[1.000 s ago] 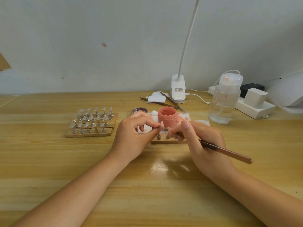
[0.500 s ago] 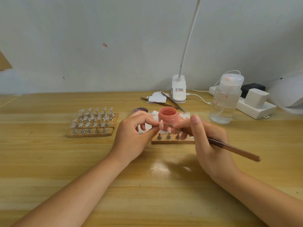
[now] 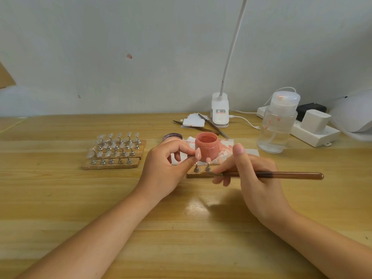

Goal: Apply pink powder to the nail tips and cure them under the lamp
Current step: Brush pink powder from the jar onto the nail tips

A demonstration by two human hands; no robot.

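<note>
Holding the pale pink almond-shaped nail tip (image 3: 198, 153) pinched between thumb and forefinger, the left hand (image 3: 167, 168) keeps it upright just in front of the open pink plastic jar of pink powder (image 3: 206, 146). The right hand (image 3: 253, 178) grips a long brown-handled brush (image 3: 271, 175) lying nearly level, its bristle end pointing toward the left hand, low over the small wooden holder strip (image 3: 199, 174).

To do this step well, I judge the brush should be loaded lightly and stroked along the tip with the left hand steady, close over the jar (so stray powder falls back in).

The jar looks nearly full of pink powder and sits on a stained white paper towel (image 3: 227, 147) beyond both hands. Behind the left hand is a small dark round pot (image 3: 172, 136); its contents cannot be made out. Beyond the right hand stands a clear pump bottle with a white cap (image 3: 277, 125), holding clear liquid in its lower part. Further from the left hand, on the wooden desk (image 3: 60, 198), wooden racks of clear uncoated nail tips (image 3: 114, 152) wait.
</note>
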